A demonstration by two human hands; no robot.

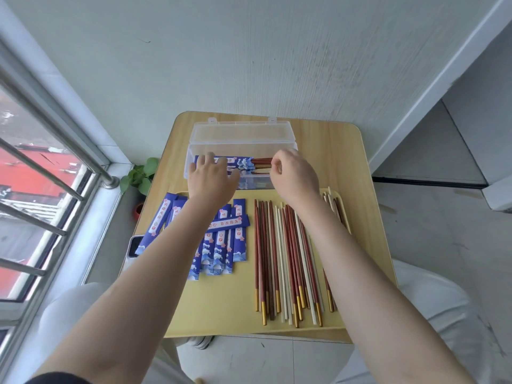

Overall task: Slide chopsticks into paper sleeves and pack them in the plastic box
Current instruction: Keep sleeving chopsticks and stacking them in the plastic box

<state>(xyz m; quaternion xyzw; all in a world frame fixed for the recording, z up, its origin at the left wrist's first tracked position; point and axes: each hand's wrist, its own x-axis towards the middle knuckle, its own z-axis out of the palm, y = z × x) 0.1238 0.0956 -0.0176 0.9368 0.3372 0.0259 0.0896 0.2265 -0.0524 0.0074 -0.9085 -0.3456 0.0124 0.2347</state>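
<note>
A clear plastic box [194, 145] with its lid open stands at the far side of the small table. Inside lie several sleeved chopsticks [241, 162], blue sleeves to the left and red ends to the right. My left hand [213, 176] rests flat over the sleeved ends in the box, fingers spread. My right hand [293, 173] is at the box's right end, fingers curled by the red chopstick ends. Empty blue paper sleeves [221, 239] lie on the left of the yellow tray [221, 306]. Loose red and white chopsticks [285, 261] lie on its right.
The wooden table [332, 151] stands against a white wall. A window with metal bars [41, 167] is at the left, with a small green plant [141, 173] and a red pot beside the table. A phone [135, 245] lies at the table's left edge.
</note>
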